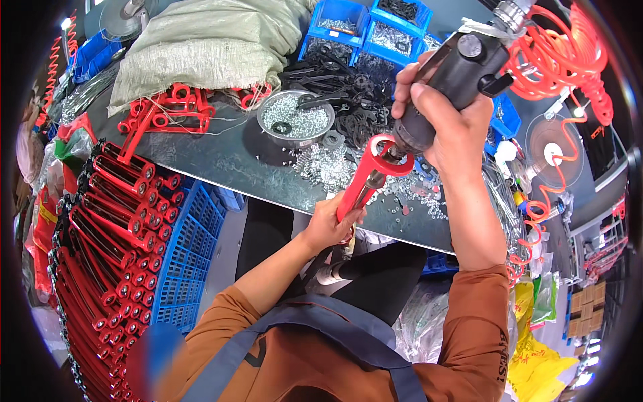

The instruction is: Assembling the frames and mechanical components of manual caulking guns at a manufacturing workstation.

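Note:
My left hand (329, 224) is wrapped round a red frame part (362, 179), a long piece with a ring at its upper end, held tilted over the table's near edge. In my right hand (447, 124) is a black pneumatic screwdriver (467, 70), its nose pointing down at the ring end of the red part. The nose reaches the ring, and its tip is hidden there. Beneath and beside them, small metal washers and nuts (321, 166) lie scattered over the dark tabletop (221, 157).
A metal bowl (295, 137) of small hardware stands left of the red part, beside piled black plastic parts (351, 100). Blue bins (339, 17) line the back. A woven sack (207, 50) covers more red parts. Left, a blue crate (189, 254) adjoins stacked red parts (114, 268). An orange coiled hose (559, 40) hangs right.

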The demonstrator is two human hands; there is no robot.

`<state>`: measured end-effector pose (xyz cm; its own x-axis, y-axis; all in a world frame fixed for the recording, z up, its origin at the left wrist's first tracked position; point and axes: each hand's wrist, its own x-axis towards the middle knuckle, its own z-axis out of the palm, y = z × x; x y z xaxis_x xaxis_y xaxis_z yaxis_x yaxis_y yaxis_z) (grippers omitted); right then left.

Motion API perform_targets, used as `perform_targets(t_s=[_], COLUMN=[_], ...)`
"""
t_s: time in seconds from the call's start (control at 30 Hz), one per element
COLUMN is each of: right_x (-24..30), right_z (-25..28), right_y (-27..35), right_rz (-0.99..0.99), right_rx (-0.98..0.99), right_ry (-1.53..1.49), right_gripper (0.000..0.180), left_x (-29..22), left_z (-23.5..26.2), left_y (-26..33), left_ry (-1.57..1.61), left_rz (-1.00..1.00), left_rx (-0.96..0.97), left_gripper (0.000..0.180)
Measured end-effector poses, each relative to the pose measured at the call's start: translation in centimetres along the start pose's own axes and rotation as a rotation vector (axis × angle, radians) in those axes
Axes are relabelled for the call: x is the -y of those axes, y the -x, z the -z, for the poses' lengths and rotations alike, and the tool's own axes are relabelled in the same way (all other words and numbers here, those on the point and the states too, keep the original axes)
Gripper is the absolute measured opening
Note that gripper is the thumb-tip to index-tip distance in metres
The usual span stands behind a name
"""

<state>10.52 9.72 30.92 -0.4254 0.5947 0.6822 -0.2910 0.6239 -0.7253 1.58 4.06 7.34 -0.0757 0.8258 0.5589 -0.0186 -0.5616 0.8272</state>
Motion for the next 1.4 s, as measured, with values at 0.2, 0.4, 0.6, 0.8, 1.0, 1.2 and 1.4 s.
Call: perform_targets(t_s=[0.2,0.4,0.6,0.8,1.0,1.2,1.4], right_x=[-0.1,0.5,2.7,-6.7,-17.8,-9.7,-9.8], right_z=[-0.3,-0.5,3.3,17.3,26.4,6.8,-1.5], right_y=[0.1,0.1,-1.9,5.8,19.3,25.4,25.7], right_rz=[-0.029,-0.021,0.14,-0.438,-0.719,-0.333,-0.03], right_rx=[-0.014,0.065,-0.149,-0.374,-0.262,0.01,0.156], right_ry=[-0.063,0.092,-0.298,0.348,1.567,0.525,0.319], right_gripper=[0.023,0.019,0.013,0.024,0.056,0.052,0.075], left_x=[0.3,0.7,0.8,1.0,1.0,-2.2,-5.8], left_z=[0.5,0.1,0.1,0.1,0.2,2.7,3.9], left_y=[0.1,0.0,0.3,0.4,0.3,1.4,0.6], left_ry=[-0.03,0.014,0.039,0.016,0.087,0.534,0.956], left_rz=[-0.074,-0.01,-0.023,-0.021,0.148,0.056,-0.059], left_rx=[0.031,0.023,0.019,0.045,0.043,-0.165,-0.28], left_gripper=[0.013,0.012,0.014,0.011,0.01,0.024,0.044])
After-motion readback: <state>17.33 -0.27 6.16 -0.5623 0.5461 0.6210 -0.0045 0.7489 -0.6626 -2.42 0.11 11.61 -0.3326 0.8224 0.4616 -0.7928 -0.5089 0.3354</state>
